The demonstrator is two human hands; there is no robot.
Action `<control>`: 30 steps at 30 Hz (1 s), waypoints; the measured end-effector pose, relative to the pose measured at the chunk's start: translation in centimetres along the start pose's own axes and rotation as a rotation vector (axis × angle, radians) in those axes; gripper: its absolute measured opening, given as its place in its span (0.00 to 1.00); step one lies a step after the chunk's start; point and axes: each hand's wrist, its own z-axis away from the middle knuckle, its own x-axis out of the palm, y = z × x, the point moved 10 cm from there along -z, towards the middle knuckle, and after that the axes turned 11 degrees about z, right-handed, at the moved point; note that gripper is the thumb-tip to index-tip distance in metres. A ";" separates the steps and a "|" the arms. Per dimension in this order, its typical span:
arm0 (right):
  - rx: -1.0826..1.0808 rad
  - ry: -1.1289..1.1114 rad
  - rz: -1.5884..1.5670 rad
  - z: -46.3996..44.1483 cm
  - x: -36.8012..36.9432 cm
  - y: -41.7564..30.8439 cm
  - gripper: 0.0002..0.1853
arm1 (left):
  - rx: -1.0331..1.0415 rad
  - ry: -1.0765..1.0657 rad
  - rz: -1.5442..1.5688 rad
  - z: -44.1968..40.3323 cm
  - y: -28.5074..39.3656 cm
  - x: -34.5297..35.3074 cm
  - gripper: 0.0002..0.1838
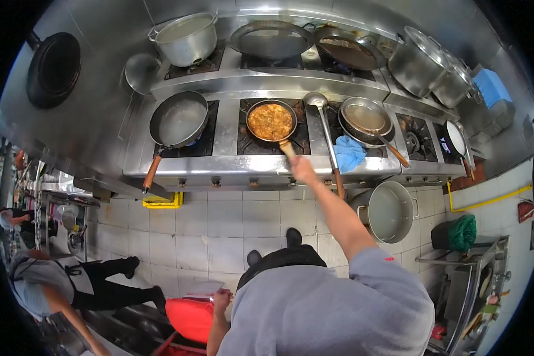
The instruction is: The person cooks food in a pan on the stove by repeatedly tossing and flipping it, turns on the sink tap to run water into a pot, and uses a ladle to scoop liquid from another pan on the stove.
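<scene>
My right hand [304,170] is closed around the pale wooden handle [286,148] of a small frying pan [248,132]. The pan rests on the middle front burner, filled with a reddish-orange chunky food [270,121]. Just right of it a long-handled ladle [315,100] lies across the stove, its wooden grip hanging past the front edge. Down by my left side, my left hand [221,301] has its fingers curled, beside a red cover or container [191,317]. What it holds, if anything, cannot be made out.
A dark frying pan [178,121] sits on the left burner. Right of the ladle are strainers [364,115] and a blue cloth [349,153]. A large pot [389,212] stands on the floor; more pans line the back shelf. Another person [50,282] is at lower left.
</scene>
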 end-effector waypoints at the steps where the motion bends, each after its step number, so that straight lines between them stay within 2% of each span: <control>1: -0.004 -0.012 -0.039 0.7 0.6 -2.1 0.20 | 0.002 -0.014 -0.039 0.3 0.2 0.4 0.06; 3: 0.122 -0.033 -0.015 0.2 2.0 -0.7 0.20 | -0.003 -0.023 -0.079 0.5 -0.4 0.1 0.06; 6: 0.193 -0.060 -0.006 1.9 -1.6 -2.1 0.21 | 0.024 -0.099 0.022 -1.2 -2.4 0.6 0.07; 11: 0.185 -0.115 -0.145 1.0 1.7 -1.0 0.23 | 0.125 -0.072 -0.068 -0.7 -0.8 -0.2 0.08; 13: 0.371 -0.273 -0.897 3.7 3.1 -1.0 0.26 | 0.080 -0.040 -0.087 0.5 0.7 -0.4 0.08; 15: 0.481 -0.358 -1.159 6.0 6.6 2.6 0.26 | 0.035 -0.009 -0.101 0.7 0.5 -0.7 0.08; 17: 0.479 -0.348 -1.027 10.2 8.9 6.2 0.27 | 0.007 -0.020 0.013 -0.1 -1.3 -1.3 0.07; 18: 0.415 -0.429 -0.904 12.7 11.1 8.1 0.24 | 0.005 -0.021 0.016 -0.5 -2.0 -1.5 0.07; 20: 0.264 -0.557 -0.392 19.2 15.7 12.9 0.18 | -0.012 -0.053 0.045 -0.9 -3.2 -1.4 0.06; 21: 0.098 -0.690 0.085 22.5 17.8 14.4 0.20 | -0.014 -0.053 0.047 -0.9 -3.6 -1.5 0.06; 22: 0.021 -0.836 0.267 26.9 20.4 16.5 0.22 | -0.005 -0.075 0.014 -1.0 -3.9 -1.4 0.06; 23: -0.078 -0.677 0.243 29.8 23.5 20.5 0.22 | 0.005 -0.098 -0.019 -1.0 -3.8 -1.1 0.07; 25: 0.476 -0.734 -0.182 35.6 29.1 30.8 0.22 | 0.033 -0.127 -0.032 -1.5 -3.2 -0.9 0.07; 28: 0.177 -0.790 0.131 34.4 17.3 21.2 0.21 | 0.059 -0.148 -0.104 -1.0 -0.1 0.2 0.07; 29: 0.180 -0.793 0.131 34.1 18.6 23.0 0.21 | 0.059 -0.138 -0.163 -0.5 1.1 0.5 0.07; 30: 0.078 -0.792 0.212 32.8 19.8 23.9 0.18 | -0.048 -0.102 -0.066 -2.3 -1.3 -0.2 0.08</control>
